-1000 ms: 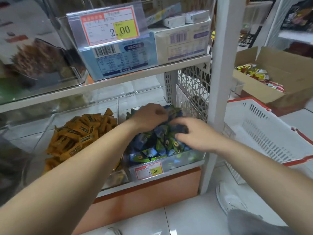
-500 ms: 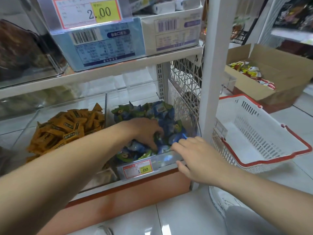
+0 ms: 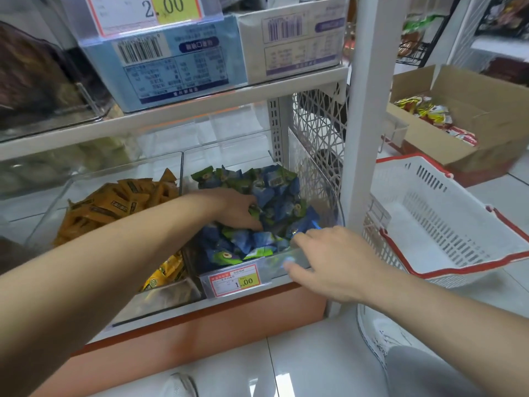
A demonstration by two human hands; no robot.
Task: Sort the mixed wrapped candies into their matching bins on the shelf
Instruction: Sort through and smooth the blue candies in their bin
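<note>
Far left, on the lower shelf: orange candies (image 3: 114, 207) heaped in a clear left bin (image 3: 123, 170), with a few yellow packets (image 3: 166, 272) at its front. Just right of that, a 2nd clear bin (image 3: 229, 156) filled with blue and green candies (image 3: 274, 196).

Left hand (image 3: 234, 209) reaching across the orange heap and down into the blue and green pile, fingers and thumb curled round wrappers near its middle.

On the front wall of the 2nd bin, a price tag (image 3: 234, 280) reading 1.00.

Right hand (image 3: 329, 262) at that bin's front right corner, fingertips over the rim and thumb against the outer face, pinching the wall. Blurred at the tips.

Right of the white shelf post (image 3: 369, 110), a tilted white basket (image 3: 429, 213) with a red rim. Behind it, a cardboard box (image 3: 472, 116) holding red and yellow snack packets.
</note>
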